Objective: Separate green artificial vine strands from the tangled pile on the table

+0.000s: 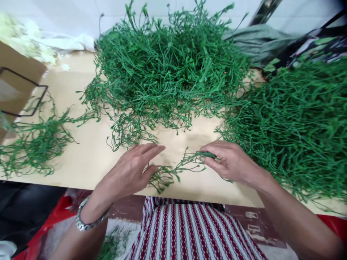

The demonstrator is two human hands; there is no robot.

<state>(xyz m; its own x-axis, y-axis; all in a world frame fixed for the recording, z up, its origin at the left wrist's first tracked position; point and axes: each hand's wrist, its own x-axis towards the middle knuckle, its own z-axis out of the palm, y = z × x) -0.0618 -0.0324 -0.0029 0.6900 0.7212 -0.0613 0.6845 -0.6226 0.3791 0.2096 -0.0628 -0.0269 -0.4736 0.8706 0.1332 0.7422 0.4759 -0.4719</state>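
Observation:
Near the table's front edge, my right hand pinches the stem end of a small bunch of green artificial stems. The bunch's branching tips spread leftward over the table. My left hand, with a metal bracelet on its wrist, is beside those tips, thumb and fingers apart; some tips pass by its thumb, and it grips nothing visible. Beyond both hands lies a large heap of green stems.
Another dense heap of stems covers the right side of the pale table. A smaller tangle lies at the left, near a cardboard box with a black wire frame. Pale flowers are at the back left.

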